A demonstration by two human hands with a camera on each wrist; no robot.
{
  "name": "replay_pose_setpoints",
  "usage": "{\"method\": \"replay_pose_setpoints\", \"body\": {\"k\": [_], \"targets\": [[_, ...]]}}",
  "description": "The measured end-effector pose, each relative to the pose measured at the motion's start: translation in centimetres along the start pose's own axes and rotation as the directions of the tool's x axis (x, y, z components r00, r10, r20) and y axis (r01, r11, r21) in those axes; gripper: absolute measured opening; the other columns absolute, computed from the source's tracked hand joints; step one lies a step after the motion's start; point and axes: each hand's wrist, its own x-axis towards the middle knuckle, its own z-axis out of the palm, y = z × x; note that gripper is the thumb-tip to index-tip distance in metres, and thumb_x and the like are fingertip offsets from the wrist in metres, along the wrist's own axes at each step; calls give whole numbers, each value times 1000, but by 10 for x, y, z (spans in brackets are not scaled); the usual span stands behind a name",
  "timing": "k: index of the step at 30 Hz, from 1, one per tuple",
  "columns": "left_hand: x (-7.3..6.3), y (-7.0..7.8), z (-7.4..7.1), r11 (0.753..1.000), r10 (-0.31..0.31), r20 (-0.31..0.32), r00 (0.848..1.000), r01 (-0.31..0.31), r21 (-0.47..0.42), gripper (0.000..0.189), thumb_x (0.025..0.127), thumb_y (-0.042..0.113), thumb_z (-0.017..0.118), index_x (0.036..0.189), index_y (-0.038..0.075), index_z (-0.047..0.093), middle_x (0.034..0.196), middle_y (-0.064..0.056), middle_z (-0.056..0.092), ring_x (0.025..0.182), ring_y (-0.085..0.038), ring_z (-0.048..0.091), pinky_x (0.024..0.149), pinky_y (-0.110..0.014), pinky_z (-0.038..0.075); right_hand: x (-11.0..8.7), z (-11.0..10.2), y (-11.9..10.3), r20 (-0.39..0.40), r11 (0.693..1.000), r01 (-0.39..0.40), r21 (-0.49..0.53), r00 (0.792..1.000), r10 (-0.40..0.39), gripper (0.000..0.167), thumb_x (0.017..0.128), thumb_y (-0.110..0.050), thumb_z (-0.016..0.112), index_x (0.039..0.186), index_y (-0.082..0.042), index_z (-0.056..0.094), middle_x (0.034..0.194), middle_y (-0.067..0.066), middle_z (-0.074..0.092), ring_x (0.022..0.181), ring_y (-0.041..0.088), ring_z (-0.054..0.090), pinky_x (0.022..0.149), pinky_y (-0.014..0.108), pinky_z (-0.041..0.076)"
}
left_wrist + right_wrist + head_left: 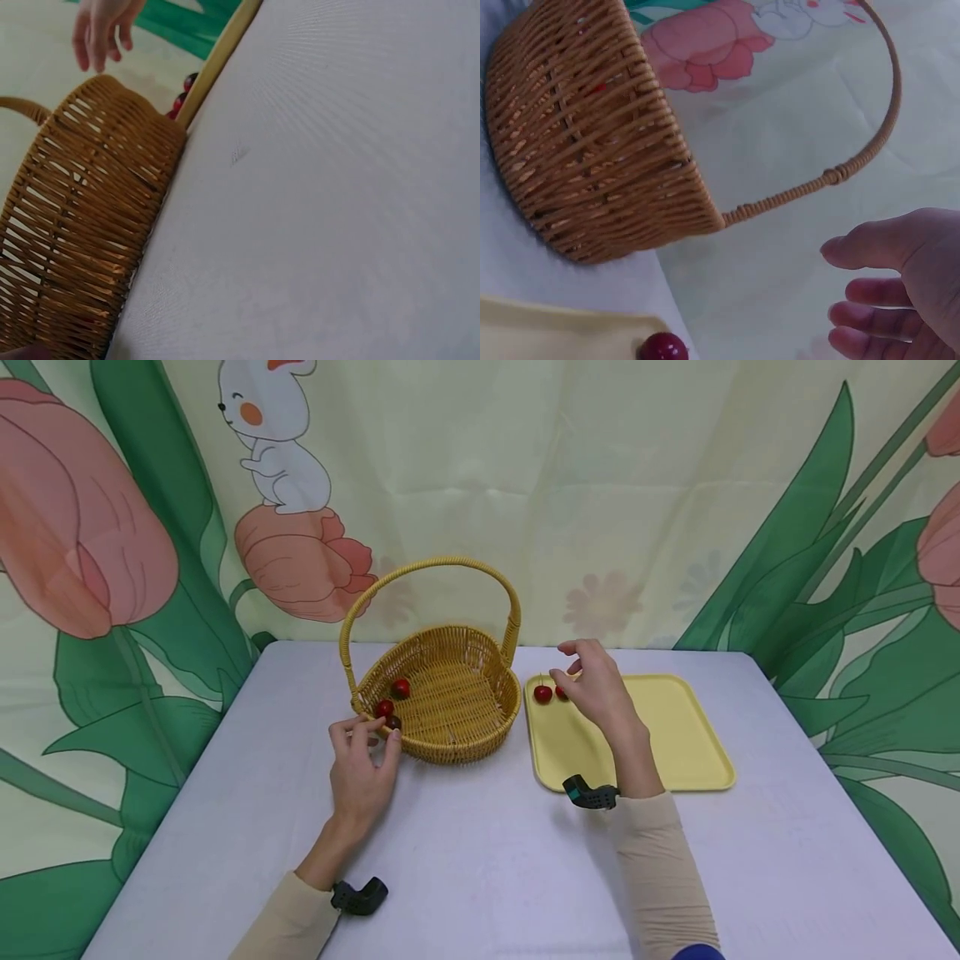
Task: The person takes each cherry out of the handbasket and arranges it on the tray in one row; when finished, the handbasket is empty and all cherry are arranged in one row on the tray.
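Note:
A wicker basket with a tall handle stands left of the table's middle. Three cherries lie at its left side, one of them darker. My left hand holds the basket's front-left rim, fingertips at the edge and thumb toward the outside. On the right, a pale yellow tray carries red cherries near its far left corner. My right hand hovers over them with thumb and fingers apart, holding nothing, and partly hides one. In the right wrist view a cherry shows at the tray's corner.
A white cloth covers the table. Behind it hangs a curtain printed with flowers and a rabbit. The basket's handle arches high between the hands. A blue round object shows at the bottom edge.

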Motion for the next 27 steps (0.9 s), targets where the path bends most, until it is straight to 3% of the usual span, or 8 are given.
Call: {"method": "replay_pose_setpoints", "body": {"k": [5, 8, 16, 27], "targets": [[0, -1, 0, 991, -107, 16, 994, 108, -73, 29, 98, 29, 62, 118, 7, 64, 123, -14, 41, 87, -20, 63, 63, -25, 46, 2, 7, -19, 3, 997, 79, 6, 997, -79, 40, 93, -15, 68, 129, 1, 59, 125, 18, 58, 95, 29, 61, 78, 42, 54], [1, -2, -1, 985, -139, 40, 989, 143, -96, 30, 99, 29, 61, 119, 7, 63, 121, -12, 42, 86, -19, 62, 67, -25, 48, 6, 12, -30, 3, 992, 124, 11, 992, -124, 39, 93, -14, 69, 128, 1, 59, 122, 17, 59, 91, 28, 62, 77, 41, 54], [2, -4, 0, 980, -146, 90, 985, 156, -126, 30, 99, 28, 60, 121, 8, 59, 117, -9, 49, 89, -19, 59, 72, -26, 49, 14, 37, -58, 48, 976, 214, 50, 975, -216, 39, 92, -13, 70, 127, 1, 59, 120, 17, 61, 93, 26, 62, 78, 38, 56], [5, -3, -1, 979, -158, 141, 977, 173, -105, 33, 100, 30, 59, 124, 7, 55, 118, -11, 46, 96, -18, 54, 72, -27, 46, 24, 82, -86, 211, 972, 215, 96, 950, -231, 38, 94, -15, 69, 129, -2, 59, 126, 13, 61, 100, 30, 64, 82, 35, 54]]}}
